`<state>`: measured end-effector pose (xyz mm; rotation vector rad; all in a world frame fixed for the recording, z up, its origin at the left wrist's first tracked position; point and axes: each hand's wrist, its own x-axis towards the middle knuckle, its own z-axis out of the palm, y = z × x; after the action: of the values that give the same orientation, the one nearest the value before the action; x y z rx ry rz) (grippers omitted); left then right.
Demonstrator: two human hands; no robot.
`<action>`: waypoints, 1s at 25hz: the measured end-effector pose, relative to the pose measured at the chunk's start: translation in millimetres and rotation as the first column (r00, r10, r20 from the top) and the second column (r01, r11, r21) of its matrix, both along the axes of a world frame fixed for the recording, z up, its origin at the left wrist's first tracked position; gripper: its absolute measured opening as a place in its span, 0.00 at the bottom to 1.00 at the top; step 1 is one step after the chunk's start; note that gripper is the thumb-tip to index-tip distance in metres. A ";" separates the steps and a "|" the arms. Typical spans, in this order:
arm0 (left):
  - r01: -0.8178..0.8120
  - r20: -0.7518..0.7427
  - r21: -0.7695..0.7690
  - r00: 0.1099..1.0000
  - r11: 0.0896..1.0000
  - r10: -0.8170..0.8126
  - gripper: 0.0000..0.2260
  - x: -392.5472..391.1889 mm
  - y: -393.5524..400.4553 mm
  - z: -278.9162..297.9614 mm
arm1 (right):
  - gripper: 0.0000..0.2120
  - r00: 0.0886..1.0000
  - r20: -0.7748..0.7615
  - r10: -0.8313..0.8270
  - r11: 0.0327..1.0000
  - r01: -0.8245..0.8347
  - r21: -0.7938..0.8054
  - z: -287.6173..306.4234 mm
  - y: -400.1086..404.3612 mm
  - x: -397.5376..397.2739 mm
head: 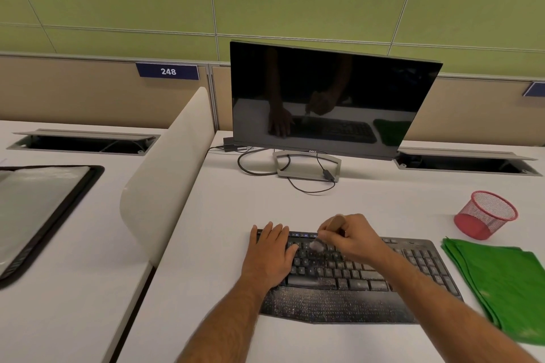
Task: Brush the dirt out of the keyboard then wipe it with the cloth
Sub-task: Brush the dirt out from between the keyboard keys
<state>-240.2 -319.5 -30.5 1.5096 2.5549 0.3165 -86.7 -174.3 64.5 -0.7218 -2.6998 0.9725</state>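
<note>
**Keyboard brushing in progress, desk 248**

At far left, on the neighbouring desk, a black-edged mat [35,215] lies flat, with a curved white divider [165,186] standing between that desk and the work desk [224,215].

The left hand [269,256] rests flat on the left end of the black keyboard [354,289], fingers straight and together, holding nothing. The keyboard lies on the desk directly in front of the person; pale specks of dirt show across its keys and wrist rest.

The right hand [351,240] grips a small brush [320,243], fingers curled round the handle; the pale bristles, blurred, touch the upper key rows just right of the left hand.

Behind the keyboard stands a dark Dell monitor [333,97] with its cable [256,168] looped by the stand.

To the right, a folded green cloth [498,283] lies on the desk just beside the keyboard, untouched. Beyond it stands a red mesh cup [486,214].
</note>
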 end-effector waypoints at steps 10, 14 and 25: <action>-0.001 -0.004 -0.002 1.000 1.000 0.001 0.27 -0.2 -0.3 -1.5 | 0.15 0.980 0.026 -0.198 0.980 0.198 -0.024 -10.7 -25.6 -4.4; 0.001 -0.011 -0.004 1.000 1.000 -0.001 0.28 -0.9 0.8 -2.6 | 0.17 0.959 -0.056 -0.277 0.959 0.272 -0.074 -10.8 -21.8 -4.7; -0.001 0.006 0.001 1.000 1.000 0.001 0.27 -0.3 -0.1 -1.8 | 0.19 0.969 -0.028 -0.244 0.969 0.245 0.027 -10.3 -15.6 -1.2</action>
<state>-240.5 -319.6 -32.3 1.5059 2.5516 0.3220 -87.9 -189.9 54.2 -1.0012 -2.5212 0.8716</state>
